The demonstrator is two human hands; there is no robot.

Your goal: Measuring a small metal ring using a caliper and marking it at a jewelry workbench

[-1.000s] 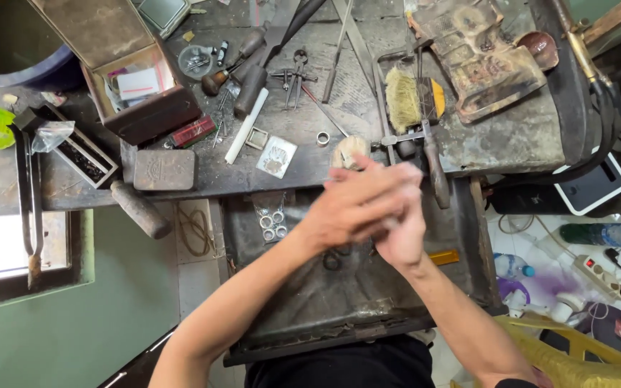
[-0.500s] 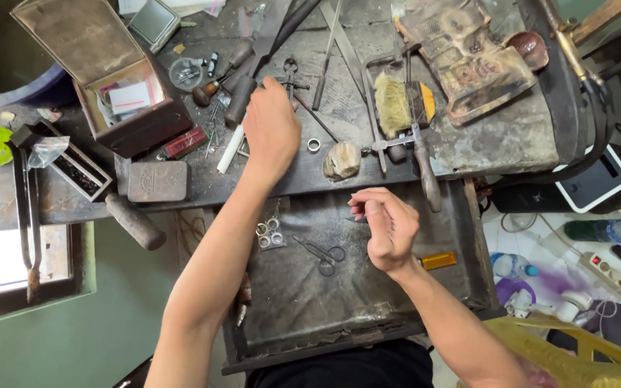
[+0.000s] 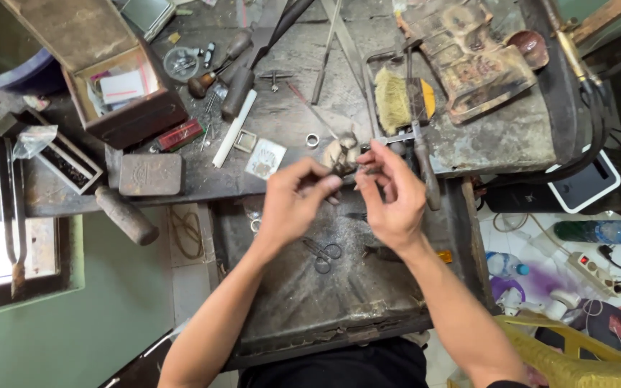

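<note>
Both of your hands meet over the front edge of the workbench point(image 3: 289, 172) and pinch one small dark metal tool point(image 3: 345, 167) between them. Your left hand point(image 3: 292, 205) squeezes it with thumb and first fingers pressed together. Your right hand point(image 3: 393, 197) holds the other end with its fingertips, and the other fingers curl loosely. The tool is too small and dark to tell what kind it is.

Right below your hands is a dirty metal tray point(image 3: 346, 302). A little pair of scissors point(image 3: 323, 253) lies in it, just under your left wrist.

Behind your hands, on the bench, a small silver ring point(image 3: 313, 140) lies beside a square white packet point(image 3: 265, 159). A white stick point(image 3: 234, 128) lies tilted near them. A yellow brush point(image 3: 395, 100) sits close behind your right hand.

Far to the left is an open wooden box point(image 3: 120, 97) with papers in it, a flat metal tin point(image 3: 151, 174) and a dark round handle point(image 3: 126, 215) at the bench edge.

On the floor to the right you can see a plastic bottle point(image 3: 601, 232) and a white power strip point(image 3: 598, 271).
</note>
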